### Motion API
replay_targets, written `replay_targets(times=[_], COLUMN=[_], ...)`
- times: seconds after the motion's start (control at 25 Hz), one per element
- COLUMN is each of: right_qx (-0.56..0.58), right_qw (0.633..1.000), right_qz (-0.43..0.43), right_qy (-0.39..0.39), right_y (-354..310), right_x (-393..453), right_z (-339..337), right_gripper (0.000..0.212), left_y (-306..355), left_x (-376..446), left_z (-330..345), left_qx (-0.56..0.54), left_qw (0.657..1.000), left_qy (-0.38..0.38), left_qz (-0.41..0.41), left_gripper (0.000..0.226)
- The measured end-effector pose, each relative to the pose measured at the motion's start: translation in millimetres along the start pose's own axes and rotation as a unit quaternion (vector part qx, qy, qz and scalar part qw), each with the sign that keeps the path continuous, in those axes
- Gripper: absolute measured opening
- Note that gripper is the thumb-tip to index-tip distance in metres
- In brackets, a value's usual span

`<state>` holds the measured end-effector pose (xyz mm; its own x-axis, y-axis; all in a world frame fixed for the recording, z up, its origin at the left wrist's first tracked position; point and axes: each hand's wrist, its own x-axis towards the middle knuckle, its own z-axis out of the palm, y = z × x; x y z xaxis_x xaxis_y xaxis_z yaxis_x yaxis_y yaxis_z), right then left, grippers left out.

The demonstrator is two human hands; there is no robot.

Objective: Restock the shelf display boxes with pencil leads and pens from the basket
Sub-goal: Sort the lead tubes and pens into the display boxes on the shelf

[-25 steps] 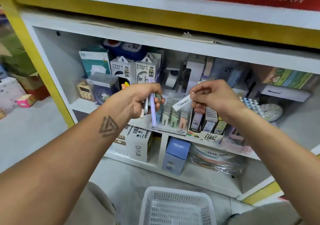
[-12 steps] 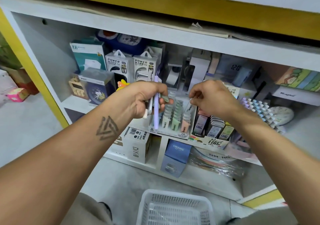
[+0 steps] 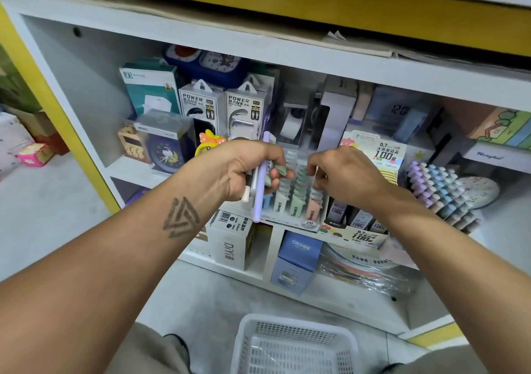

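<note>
My left hand (image 3: 244, 168) is closed around a bundle: a lilac pen (image 3: 261, 185), a white pen and a green pencil-lead case (image 3: 280, 170). It hovers at the left edge of the clear display box (image 3: 293, 201), which holds rows of pastel lead cases marked 2B. My right hand (image 3: 342, 172) reaches into the top right of that box, fingertips pinched on a white lead case among the rows. To the right stands a second display box (image 3: 359, 230) of 0.7 HB leads. The white basket (image 3: 293, 345) sits on the floor below.
The shelf holds power bank boxes (image 3: 201, 109), alarm clocks (image 3: 166, 146), a tray of pastel pens (image 3: 439, 192) at right, and a blue CRUHRE box (image 3: 298, 258) below. A yellow frame post (image 3: 57, 109) borders the shelf on the left.
My right hand has carried the white lead case down from mid-air into the display box. My left hand stayed put with its bundle. The view has moved closer to the shelf.
</note>
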<state>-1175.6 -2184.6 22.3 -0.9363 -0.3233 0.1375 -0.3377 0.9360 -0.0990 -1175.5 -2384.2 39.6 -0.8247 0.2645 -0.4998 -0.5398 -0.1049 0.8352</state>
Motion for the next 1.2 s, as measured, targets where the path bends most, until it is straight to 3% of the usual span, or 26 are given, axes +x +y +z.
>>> replay_targets(times=[0.16, 0.24, 0.32, 0.36, 0.44, 0.48, 0.56, 0.64, 0.76, 0.84, 0.92, 1.0, 1.08, 1.2], right_qx=[-0.053, -0.065, 0.12, 0.282, 0.538, 0.581, 0.598, 0.638, 0.702, 0.678, 0.592, 0.444, 0.212, 0.028], right_qw=[0.998, 0.997, 0.991, 0.954, 0.831, 0.802, 0.791, 0.757, 0.696, 0.72, 0.792, 0.879, 0.958, 0.986], right_qz=[0.006, 0.005, 0.053, 0.097, 0.144, 0.14, 0.127, 0.139, 0.151, 0.148, 0.145, 0.137, 0.09, 0.015], right_qy=[-0.033, -0.035, 0.012, 0.021, -0.002, -0.01, 0.0, 0.018, 0.002, -0.004, 0.031, 0.106, 0.171, 0.163], right_y=[0, 0, -5, -8, -13, -15, -15, -8, 3, 2, -1, 4, 9, 10], right_x=[1, 2, 4, 3, 2, 1, -2, -2, -4, -4, 1, 8, 13, 15], right_z=[1, -1, -10, -16, -25, -27, -31, -38, -42, -40, -39, -39, -34, -18], right_gripper=[0.003, 0.012, 0.014, 0.014, 0.014, 0.015, 0.014, 0.014, 0.018, 0.015, 0.013, 0.016, 0.017, 0.021], left_y=[-1, -1, 0, 0, -1, -1, -1, 1, 3, 2, 2, 3, 3, 1], left_x=[-2, -2, -3, -4, -4, -5, -6, -8, -7, -4, -2, -1, 1, 3], left_z=[-2, -4, -3, -2, 1, 3, 5, 6, 6, 6, 7, 6, 3, 1], left_qx=[-0.015, -0.011, -0.006, -0.002, 0.019, 0.031, 0.027, -0.028, -0.045, -0.025, -0.032, -0.052, -0.087, -0.105], left_qw=[1.0, 0.999, 0.998, 0.997, 0.996, 0.995, 0.992, 0.989, 0.995, 0.999, 0.999, 0.998, 0.996, 0.994], left_qy=[-0.027, -0.043, -0.068, -0.079, -0.088, -0.094, -0.126, -0.147, -0.091, -0.036, -0.014, 0.005, 0.022, 0.02], left_qz=[0.002, 0.006, 0.004, 0.002, 0.001, 0.0, -0.007, -0.017, 0.001, 0.023, 0.028, 0.024, 0.015, 0.001], left_gripper=[0.009, 0.011, 0.01, 0.01, 0.011, 0.011, 0.015, 0.017, 0.009, 0.005, 0.006, 0.01, 0.016, 0.018])
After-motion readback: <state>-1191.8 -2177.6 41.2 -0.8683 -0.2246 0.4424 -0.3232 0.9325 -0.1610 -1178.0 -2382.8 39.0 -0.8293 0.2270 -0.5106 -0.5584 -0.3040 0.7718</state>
